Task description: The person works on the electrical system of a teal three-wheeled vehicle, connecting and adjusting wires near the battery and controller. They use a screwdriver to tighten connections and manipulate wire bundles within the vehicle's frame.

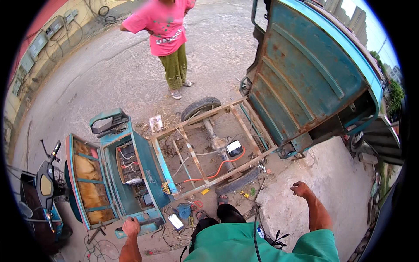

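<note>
My left hand (131, 227) is at the end of a teal armrest (148, 223) beside the seat box of a partly dismantled three-wheeler, its fingers curled over the edge. Out to the right, my right hand (300, 189) hangs in the air over the concrete, fingers loosely bent and nothing visible in them. Between my hands stretches a bare, rusty metal frame (192, 157) with a wheel axle (212, 133) under it. An orange cable (227, 162) runs across the frame to a black motor part (235, 150). In the open seat box sit batteries (129, 163) with wires.
A rusty teal cargo bed (305, 74) stands tipped up at the right. Someone in a pink shirt (166, 26) stands beyond the frame. At the left is a parked scooter (46, 187). Near my feet lie red-handled scissors (197, 204), a white box (176, 222) and loose cables.
</note>
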A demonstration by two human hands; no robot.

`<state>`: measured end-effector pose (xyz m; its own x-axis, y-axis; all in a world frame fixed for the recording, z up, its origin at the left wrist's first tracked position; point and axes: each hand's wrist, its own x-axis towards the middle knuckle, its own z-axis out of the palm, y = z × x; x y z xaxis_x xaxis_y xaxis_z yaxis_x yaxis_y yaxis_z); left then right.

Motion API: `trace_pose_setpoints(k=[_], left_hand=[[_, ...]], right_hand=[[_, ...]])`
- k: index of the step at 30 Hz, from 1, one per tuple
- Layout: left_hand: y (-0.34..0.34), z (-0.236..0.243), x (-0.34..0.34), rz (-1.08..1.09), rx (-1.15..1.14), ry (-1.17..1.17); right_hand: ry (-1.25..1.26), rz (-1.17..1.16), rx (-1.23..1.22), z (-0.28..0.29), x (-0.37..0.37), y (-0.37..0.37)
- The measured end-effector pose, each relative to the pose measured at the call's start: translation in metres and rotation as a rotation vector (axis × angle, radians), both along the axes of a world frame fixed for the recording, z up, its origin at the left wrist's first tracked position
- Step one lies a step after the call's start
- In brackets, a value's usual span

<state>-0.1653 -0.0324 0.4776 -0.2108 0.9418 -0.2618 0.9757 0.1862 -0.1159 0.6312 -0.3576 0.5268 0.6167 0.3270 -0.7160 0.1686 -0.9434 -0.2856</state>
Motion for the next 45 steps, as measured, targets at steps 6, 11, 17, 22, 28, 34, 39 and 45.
trace_pose_setpoints(k=[6,11,17,22,28,34,39,45], left_hand=[[0.005,0.01,-0.001,0.056,-0.054,-0.033],[0.002,0.016,0.003,0.092,-0.062,-0.039],[0.004,0.012,0.003,0.094,-0.054,-0.047],[0.011,0.011,0.008,0.012,-0.033,-0.075],[0.008,0.023,0.008,0.141,-0.07,-0.053],[-0.006,-0.004,-0.018,-0.025,-0.044,-0.083],[0.0,0.006,-0.001,-0.046,0.001,-0.121],[-0.003,0.011,-0.014,-0.016,0.0,-0.119]], right_hand=[[-0.182,0.518,0.108,-0.014,-0.021,0.148],[-0.257,0.399,0.2,0.108,0.01,0.231],[-0.257,0.463,0.246,0.002,0.085,0.163],[0.16,0.435,-0.131,-0.091,-0.009,0.02],[0.456,0.355,-0.288,-0.115,-0.079,-0.06],[0.455,0.165,-0.211,-0.109,-0.089,-0.046],[0.469,0.247,-0.168,-0.101,-0.079,-0.018],[0.422,0.094,-0.103,-0.088,-0.091,0.022]])
